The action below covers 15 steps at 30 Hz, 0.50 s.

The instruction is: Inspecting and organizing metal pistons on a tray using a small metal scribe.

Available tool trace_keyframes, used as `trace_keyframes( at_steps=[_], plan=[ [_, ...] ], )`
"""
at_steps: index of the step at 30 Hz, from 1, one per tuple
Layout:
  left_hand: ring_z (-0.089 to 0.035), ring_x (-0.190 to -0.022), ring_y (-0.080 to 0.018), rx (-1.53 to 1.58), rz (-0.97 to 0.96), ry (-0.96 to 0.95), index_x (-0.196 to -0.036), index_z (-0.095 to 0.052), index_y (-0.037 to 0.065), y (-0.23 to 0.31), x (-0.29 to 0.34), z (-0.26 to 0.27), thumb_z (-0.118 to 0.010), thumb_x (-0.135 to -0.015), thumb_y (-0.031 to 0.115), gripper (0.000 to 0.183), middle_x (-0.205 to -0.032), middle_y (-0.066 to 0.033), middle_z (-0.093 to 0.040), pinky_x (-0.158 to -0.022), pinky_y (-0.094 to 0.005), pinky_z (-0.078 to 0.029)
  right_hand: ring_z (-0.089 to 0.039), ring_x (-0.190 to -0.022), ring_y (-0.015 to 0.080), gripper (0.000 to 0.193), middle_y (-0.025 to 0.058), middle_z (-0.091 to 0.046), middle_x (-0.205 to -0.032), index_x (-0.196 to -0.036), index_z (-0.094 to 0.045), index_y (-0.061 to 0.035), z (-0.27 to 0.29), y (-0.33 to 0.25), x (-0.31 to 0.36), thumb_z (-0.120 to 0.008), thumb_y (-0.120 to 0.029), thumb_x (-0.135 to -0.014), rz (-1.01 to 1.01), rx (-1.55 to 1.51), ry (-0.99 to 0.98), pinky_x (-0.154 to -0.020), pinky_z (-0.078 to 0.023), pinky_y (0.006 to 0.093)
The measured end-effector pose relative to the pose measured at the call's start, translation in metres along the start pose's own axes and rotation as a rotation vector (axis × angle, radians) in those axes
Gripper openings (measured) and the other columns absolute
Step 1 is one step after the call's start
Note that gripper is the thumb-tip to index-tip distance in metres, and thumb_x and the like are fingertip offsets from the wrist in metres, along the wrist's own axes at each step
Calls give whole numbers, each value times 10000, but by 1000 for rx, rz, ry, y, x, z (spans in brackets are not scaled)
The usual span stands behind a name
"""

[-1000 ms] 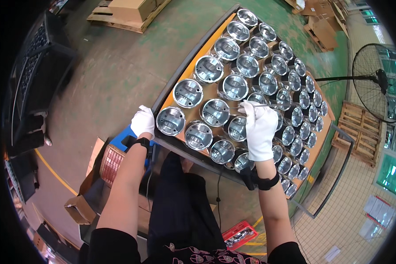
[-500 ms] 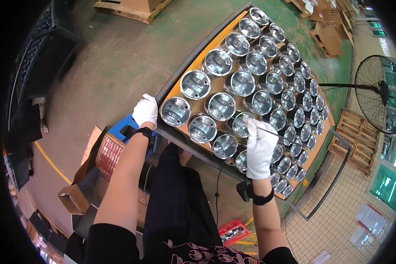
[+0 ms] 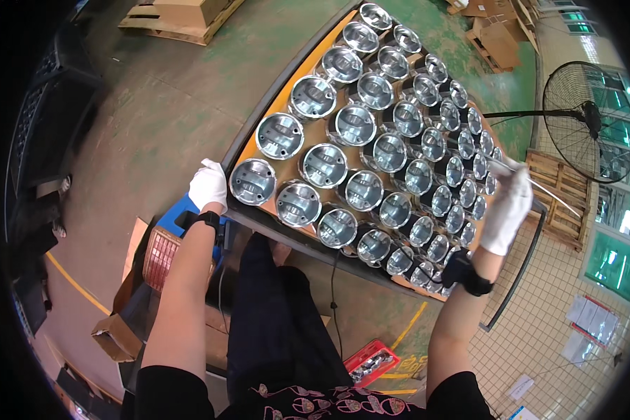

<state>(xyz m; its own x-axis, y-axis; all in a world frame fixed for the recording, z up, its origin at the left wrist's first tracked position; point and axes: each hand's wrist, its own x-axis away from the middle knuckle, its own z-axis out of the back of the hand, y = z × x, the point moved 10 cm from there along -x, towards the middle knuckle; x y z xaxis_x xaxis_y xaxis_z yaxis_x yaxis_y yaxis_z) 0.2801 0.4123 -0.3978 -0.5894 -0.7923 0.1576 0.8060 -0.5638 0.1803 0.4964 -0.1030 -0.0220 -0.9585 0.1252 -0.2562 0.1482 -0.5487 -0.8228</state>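
Rows of silver pistons (image 3: 325, 166) with dark skirts stand crown up on a brown sheet atop a black-rimmed cart (image 3: 259, 222). White-gloved, my left hand (image 3: 208, 186) is closed at the cart's near left corner, next to the closest piston. My right hand (image 3: 509, 210), also gloved, is raised over the right side of the cart. It grips a thin metal rod (image 3: 556, 199), which sticks out to the right past the fingers. The fingers are somewhat blurred, and the rod's other end is hard to make out near the right-hand pistons.
A black fan (image 3: 591, 120) stands on the right, with wooden pallets (image 3: 556, 199) near it. A curved cart handle (image 3: 521, 280) juts out at the right. Below lie a red bin (image 3: 371, 362) with metal parts, a blue crate (image 3: 178, 213) and an open cardboard box (image 3: 115, 337).
My right hand has moved right with the rod, from over the near middle pistons to the cart's right side. The view has shifted; my left hand stays at the corner.
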Motion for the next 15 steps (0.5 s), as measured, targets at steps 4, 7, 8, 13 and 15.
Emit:
trace_keyframes(
  at_steps=[4,7,8,13,15],
  plan=[
    [-747,-730,-375,-131,-93,-27,-1019,-657,-20,-9,-7,-13,-354,-1094,274,429,-809,-205,-748,-645,-481,-613,-643,-942,161,560,108,-741,-971,-1226,-649,78,63,-4,-22,-432,-431,-1137,1,-190,148,-958,-470,305],
    [-749,-723,-354,-228,-187,-15,-1159,-591,-32,-18,-14,-14,-372,-1095,256,367,-835,-188,-754,-623,-468,-611,-633,-911,153,500,111,-715,-984,-1275,-619,90,86,-54,-1,-441,-360,-1150,95,-273,147,-931,-475,287],
    [-749,-724,-345,-239,-234,-33,-1210,-556,-33,-2,-7,-21,-375,-1097,250,354,-847,-182,-755,-616,-465,-610,-625,-883,164,486,112,-707,-997,-1237,-620,89,87,-105,26,-421,-348,-1156,155,-85,287,-867,-509,299],
    [-751,-871,-393,-114,-43,-72,-941,-707,24,-7,-5,-13,-283,-1084,329,542,-921,-205,-767,-817,-494,-605,-694,-842,246,365,118,-738,-915,-993,-692,69,15,-151,133,-502,-235,-1064,156,-26,120,-820,-541,318],
    [-748,-907,-405,-119,-44,-58,-938,-735,10,-14,-5,-9,-265,-1085,339,592,-932,-222,-765,-868,-495,-592,-673,-871,212,205,100,-751,-913,-976,-745,46,-56,-110,160,-574,-66,-972,90,-68,-67,-798,-524,348]
  ],
)
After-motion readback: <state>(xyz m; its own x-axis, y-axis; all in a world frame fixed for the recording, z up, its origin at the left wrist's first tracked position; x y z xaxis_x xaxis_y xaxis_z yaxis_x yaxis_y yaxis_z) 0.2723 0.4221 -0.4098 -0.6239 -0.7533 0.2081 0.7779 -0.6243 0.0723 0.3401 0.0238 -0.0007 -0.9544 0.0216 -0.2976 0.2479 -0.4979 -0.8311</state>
